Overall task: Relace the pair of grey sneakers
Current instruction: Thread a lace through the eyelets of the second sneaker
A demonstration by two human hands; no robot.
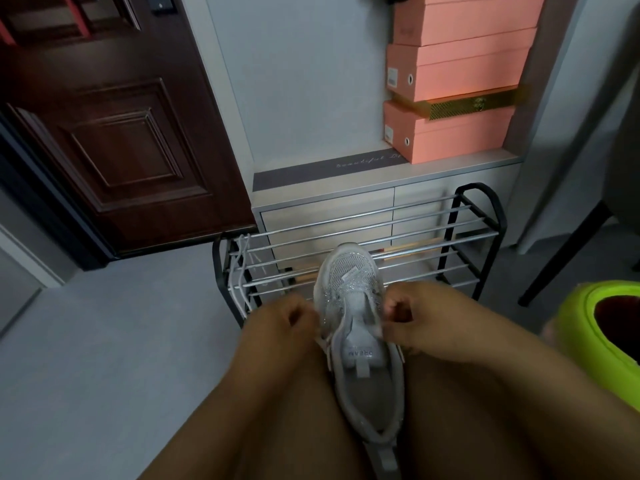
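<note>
One grey sneaker (356, 327) with a glittery mesh toe lies between my knees, toe pointing away toward the rack. My left hand (280, 323) is at the shoe's left side with its fingers curled in against the eyelet edge. My right hand (412, 320) is at the right side, fingers curled and pinching at the eyelet edge. Whether either hand pinches a lace end is too small to tell. A loose white lace (239, 271) hangs over the left end of the shoe rack. The second sneaker is out of sight.
A black-framed shoe rack with metal rods (398, 237) stands right behind the sneaker. Behind it sits a low grey cabinet (329, 206) with stacked pink shoe boxes (457, 84). A dark wooden door (114, 133) is at the left, a lime-green object (595, 323) at the right.
</note>
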